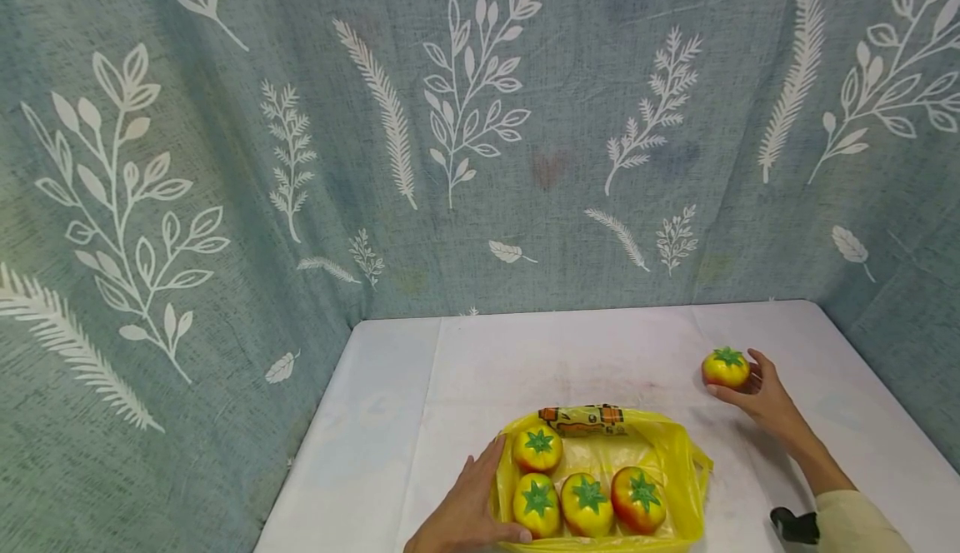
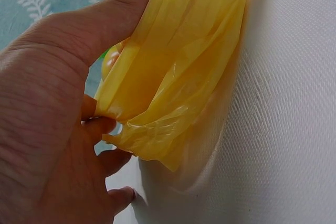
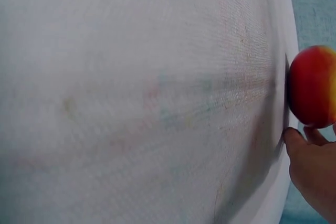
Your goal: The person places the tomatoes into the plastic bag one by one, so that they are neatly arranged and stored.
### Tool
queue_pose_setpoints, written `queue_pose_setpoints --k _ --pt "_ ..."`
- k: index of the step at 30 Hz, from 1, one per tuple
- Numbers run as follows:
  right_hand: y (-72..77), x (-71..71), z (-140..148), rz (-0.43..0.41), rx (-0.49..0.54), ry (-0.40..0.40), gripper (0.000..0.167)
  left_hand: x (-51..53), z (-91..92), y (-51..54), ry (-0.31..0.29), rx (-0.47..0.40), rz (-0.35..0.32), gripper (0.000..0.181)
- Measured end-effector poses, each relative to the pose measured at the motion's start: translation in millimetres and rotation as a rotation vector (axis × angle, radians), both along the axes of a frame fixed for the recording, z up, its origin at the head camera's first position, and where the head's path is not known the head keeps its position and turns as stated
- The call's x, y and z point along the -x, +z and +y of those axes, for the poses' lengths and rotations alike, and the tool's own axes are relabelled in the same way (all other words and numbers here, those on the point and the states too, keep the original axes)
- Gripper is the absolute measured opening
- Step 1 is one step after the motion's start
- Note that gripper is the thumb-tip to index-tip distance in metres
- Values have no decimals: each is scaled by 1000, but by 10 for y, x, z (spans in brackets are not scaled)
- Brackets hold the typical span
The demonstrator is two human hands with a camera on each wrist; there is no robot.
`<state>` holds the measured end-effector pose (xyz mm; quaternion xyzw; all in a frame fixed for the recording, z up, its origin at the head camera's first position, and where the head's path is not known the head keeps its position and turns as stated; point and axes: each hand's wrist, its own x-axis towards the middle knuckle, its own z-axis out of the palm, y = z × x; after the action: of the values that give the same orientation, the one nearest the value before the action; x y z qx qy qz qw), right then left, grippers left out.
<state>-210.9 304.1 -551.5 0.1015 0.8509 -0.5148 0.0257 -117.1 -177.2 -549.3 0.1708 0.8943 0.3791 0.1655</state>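
Observation:
In the head view, a yellow plastic bag (image 1: 678, 486) lies spread with its mouth facing up and several yellow-red toy tomatoes (image 1: 588, 495) with green star-shaped tops inside. My left hand (image 1: 468, 499) holds the bag's left side. The left wrist view shows its thumb (image 2: 113, 17) over the bag's rim (image 2: 157, 77) and the other fingers outside. Off to the right, apart from the bag, another toy tomato (image 1: 724, 368) is at the table's surface. My right hand (image 1: 768, 399) curls round its right and near sides; the right wrist view shows the fruit's red side (image 3: 312, 85).
The bag and the fruit are on a white-covered table (image 1: 390, 420). Blue-green curtains (image 1: 480, 120) with white leaf patterns hang behind the table and along both sides. A small black object (image 1: 795, 526) shows beside my right sleeve.

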Motion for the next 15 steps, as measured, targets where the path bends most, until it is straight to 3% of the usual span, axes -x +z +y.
queue_pose_setpoints --k 9,15 --pt "54 32 -20 -20 -19 -20 115 1 -5 -11 -7 -23 6 121" --pt "51 88 -5 -20 -12 -27 117 -12 0 -2 8 -9 -11 122"
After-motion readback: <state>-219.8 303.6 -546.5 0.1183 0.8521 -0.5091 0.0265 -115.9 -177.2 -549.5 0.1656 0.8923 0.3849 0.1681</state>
